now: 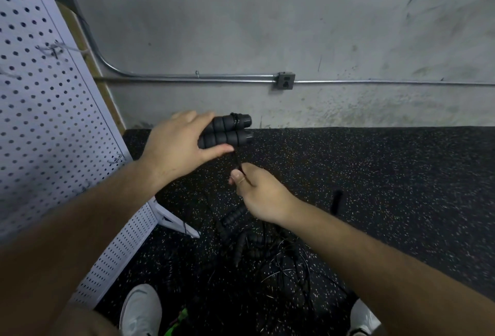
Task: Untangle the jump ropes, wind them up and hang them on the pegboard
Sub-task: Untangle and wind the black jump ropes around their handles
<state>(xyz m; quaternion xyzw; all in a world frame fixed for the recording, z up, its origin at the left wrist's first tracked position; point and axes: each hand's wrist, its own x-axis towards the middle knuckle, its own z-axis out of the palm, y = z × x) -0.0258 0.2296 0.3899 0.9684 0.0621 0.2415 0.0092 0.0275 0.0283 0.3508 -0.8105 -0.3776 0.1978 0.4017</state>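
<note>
- Left hand (176, 145): fingers curled over the top and thumb underneath a pair of black foam handles (227, 132), gripping both together, held up in front of the wall above the far edge of the floor mat (375, 175)
- Handles: side by side, long axes running left to right, free ends pointing right; a few turns of cord (235, 119) sit round the upper one close to its right end
- Right hand (257, 191): just near and right of the handles, thumb and forefinger pinching the thin cord that drops from their underside
- Key relation: the cord runs short and almost straight from the pinch up to the handles, across their long axis, so further winding would likely go crosswise; the right hand is the nearer to the loose cord
- Remaining ropes (254, 244): tangled heap on the floor mat, near, below the right hand
- Pegboard (48, 110): at left; wire hook (53, 49) with nothing seen hanging
</note>
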